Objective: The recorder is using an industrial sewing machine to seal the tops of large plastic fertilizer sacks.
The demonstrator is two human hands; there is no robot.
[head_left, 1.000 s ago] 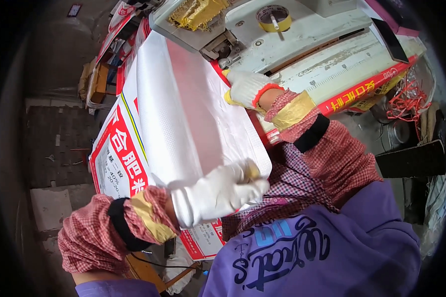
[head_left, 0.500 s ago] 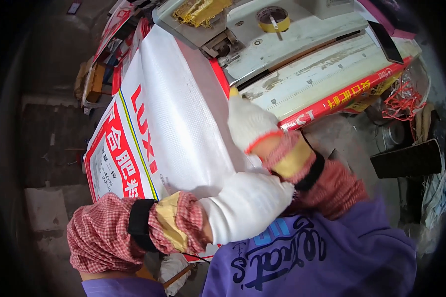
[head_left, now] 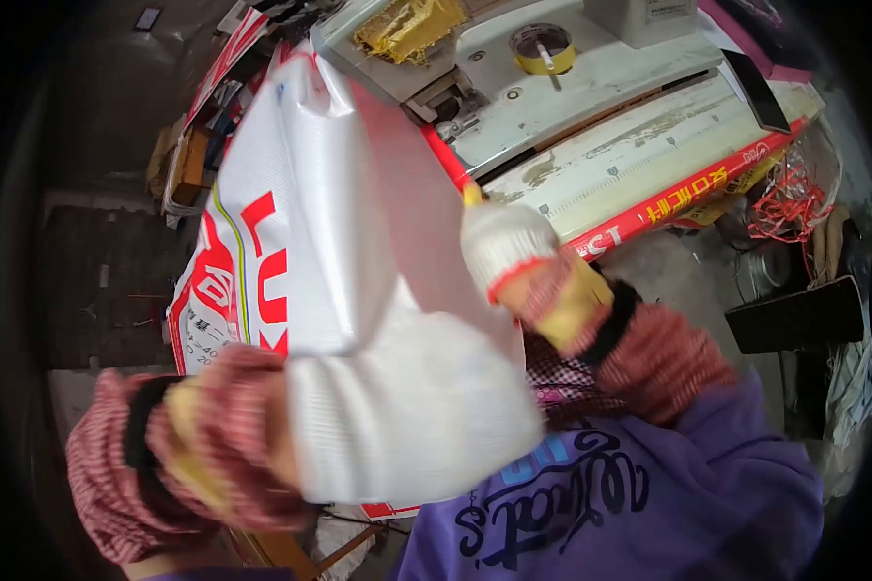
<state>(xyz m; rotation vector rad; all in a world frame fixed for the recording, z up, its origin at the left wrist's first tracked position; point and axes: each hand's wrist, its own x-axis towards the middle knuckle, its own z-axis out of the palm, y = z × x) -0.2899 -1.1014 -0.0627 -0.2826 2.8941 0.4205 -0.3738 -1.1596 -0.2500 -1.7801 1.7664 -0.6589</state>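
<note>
Beside the grey machine, on its left, there's a big white bag with red print, creased lengthwise and slanting down toward the near side. Left hand, white-gloved, is over the bag's near end, so blurry I honestly can't tell if it's gripping anything. Right hand, also gloved, is at the bag's right edge, one yellow fingertip showing; the rest is hidden, so can't call that grip either. Up on the machine sits a yellow tape roll, and some tangled red string is off past the pale ledge.
</note>
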